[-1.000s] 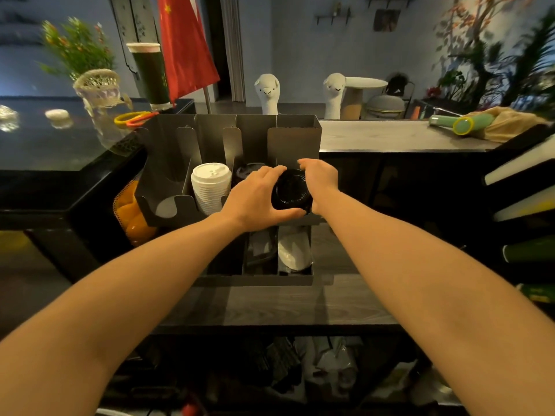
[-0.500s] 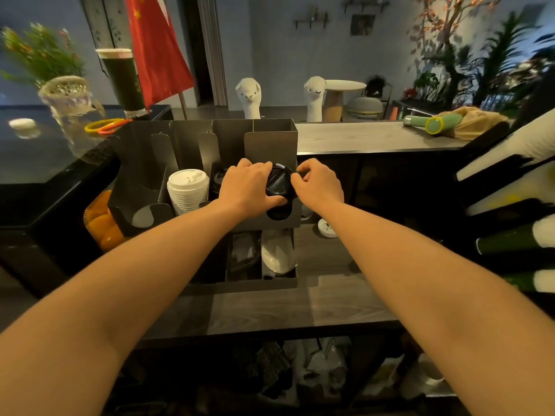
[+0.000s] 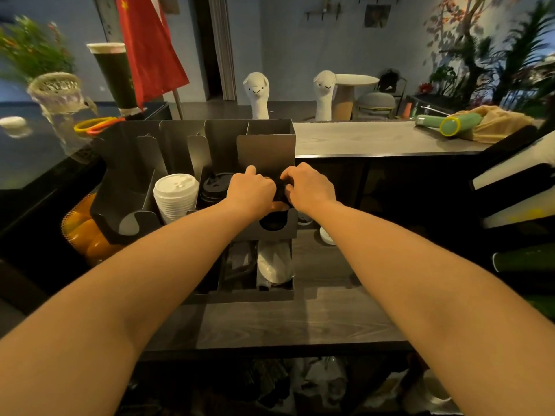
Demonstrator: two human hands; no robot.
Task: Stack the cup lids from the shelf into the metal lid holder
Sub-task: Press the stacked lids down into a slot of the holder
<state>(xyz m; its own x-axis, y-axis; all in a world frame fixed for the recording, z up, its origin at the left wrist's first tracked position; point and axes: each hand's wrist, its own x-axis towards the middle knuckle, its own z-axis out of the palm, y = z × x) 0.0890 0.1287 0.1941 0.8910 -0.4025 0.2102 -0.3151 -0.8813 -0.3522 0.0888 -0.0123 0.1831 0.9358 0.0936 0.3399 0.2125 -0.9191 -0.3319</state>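
**Centre of frame.** My left hand (image 3: 250, 192) and right hand (image 3: 309, 187) grasp the black lids (image 3: 281, 190), fingers curled round the stack from either side. A second ago the stack was plainly exposed between the hands, above the front wall. Now it sits lower, in the rightmost compartment of the metal lid holder (image 3: 270, 145), and the hands nearly meet over it. I judge this load almost seated, with only the release remaining. The lids look dark, round and glossy. They are mostly hidden, and only a sliver shows between the hands. White lids (image 3: 175, 193) fill a compartment further left.
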